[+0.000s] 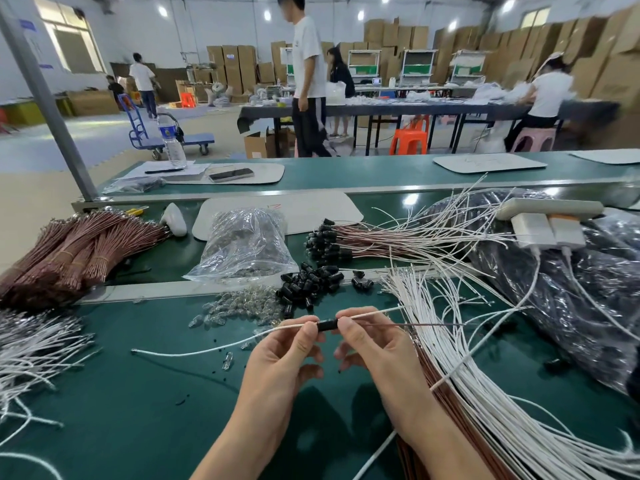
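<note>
A big work room with stacked brown boxes lies behind a long green table [138, 427]. In the head view, two hands are held up just above the table, near its middle. The left hand [280, 362] pinches one end of a small black cap [327, 325] between thumb and finger. The right hand [377, 351] pinches the other end. A white wire [207, 346] comes out on the left side and droops down to the table. A thin brown wire [415, 325] sticks out to the right, past the right hand. Just behind the hands lie a pile of black caps [308, 285] and little glass bulbs [239, 304]. A clear bag [242, 244] sits farther back. Many white wires [485, 358] lie on the right.
</note>
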Action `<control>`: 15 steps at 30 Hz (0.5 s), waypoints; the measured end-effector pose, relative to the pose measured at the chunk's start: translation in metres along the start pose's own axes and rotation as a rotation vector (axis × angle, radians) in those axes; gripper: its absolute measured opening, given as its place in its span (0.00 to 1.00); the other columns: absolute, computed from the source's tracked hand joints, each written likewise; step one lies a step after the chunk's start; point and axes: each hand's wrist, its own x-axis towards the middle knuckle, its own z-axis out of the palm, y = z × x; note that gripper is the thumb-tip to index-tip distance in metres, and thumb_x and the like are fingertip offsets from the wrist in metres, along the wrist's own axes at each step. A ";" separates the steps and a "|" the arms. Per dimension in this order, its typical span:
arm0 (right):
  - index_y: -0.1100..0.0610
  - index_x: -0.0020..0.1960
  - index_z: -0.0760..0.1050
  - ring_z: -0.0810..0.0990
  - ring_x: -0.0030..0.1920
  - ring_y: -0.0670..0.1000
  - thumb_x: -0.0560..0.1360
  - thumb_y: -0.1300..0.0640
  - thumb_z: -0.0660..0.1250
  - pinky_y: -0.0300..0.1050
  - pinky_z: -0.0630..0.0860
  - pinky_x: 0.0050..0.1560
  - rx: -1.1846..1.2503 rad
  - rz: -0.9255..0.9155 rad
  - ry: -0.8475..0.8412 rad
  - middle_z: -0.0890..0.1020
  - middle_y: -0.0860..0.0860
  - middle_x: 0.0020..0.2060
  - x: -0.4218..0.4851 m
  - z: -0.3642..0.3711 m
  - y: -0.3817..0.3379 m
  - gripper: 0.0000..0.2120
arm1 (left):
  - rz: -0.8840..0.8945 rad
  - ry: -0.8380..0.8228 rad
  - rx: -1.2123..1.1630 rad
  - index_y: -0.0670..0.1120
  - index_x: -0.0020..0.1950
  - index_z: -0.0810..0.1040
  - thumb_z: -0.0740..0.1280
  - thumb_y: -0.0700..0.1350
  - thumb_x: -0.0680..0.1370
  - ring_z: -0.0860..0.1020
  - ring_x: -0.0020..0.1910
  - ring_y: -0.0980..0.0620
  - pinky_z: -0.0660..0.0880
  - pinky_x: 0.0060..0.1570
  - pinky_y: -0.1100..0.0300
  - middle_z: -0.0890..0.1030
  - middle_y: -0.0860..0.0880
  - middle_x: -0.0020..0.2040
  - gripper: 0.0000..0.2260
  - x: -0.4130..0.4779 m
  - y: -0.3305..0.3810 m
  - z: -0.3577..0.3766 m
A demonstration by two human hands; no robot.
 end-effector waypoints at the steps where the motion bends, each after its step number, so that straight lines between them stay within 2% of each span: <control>1: 0.51 0.49 0.84 0.83 0.37 0.51 0.70 0.44 0.75 0.43 0.80 0.38 0.001 0.007 0.003 0.86 0.52 0.42 0.000 0.000 0.000 0.13 | 0.002 0.012 -0.002 0.49 0.44 0.88 0.74 0.51 0.66 0.80 0.35 0.54 0.77 0.32 0.62 0.84 0.46 0.41 0.10 0.000 0.000 0.000; 5: 0.53 0.49 0.85 0.83 0.38 0.51 0.74 0.51 0.74 0.44 0.80 0.38 0.013 0.013 0.002 0.86 0.53 0.43 0.000 0.000 0.000 0.07 | -0.028 0.047 -0.078 0.46 0.42 0.87 0.74 0.49 0.67 0.83 0.36 0.52 0.79 0.31 0.61 0.85 0.45 0.43 0.09 0.002 0.000 -0.001; 9: 0.53 0.48 0.85 0.82 0.37 0.51 0.75 0.54 0.73 0.44 0.80 0.37 0.050 0.019 0.006 0.85 0.53 0.41 0.001 0.000 -0.001 0.04 | -0.039 0.066 -0.150 0.41 0.47 0.83 0.73 0.47 0.69 0.82 0.33 0.53 0.79 0.30 0.62 0.86 0.44 0.44 0.12 0.003 0.003 -0.003; 15: 0.50 0.47 0.84 0.83 0.38 0.50 0.76 0.56 0.73 0.43 0.80 0.38 0.018 0.011 -0.005 0.85 0.52 0.41 0.000 0.000 0.000 0.02 | -0.037 0.081 -0.157 0.44 0.44 0.85 0.73 0.47 0.69 0.83 0.34 0.52 0.80 0.30 0.61 0.86 0.44 0.45 0.08 0.002 0.003 -0.003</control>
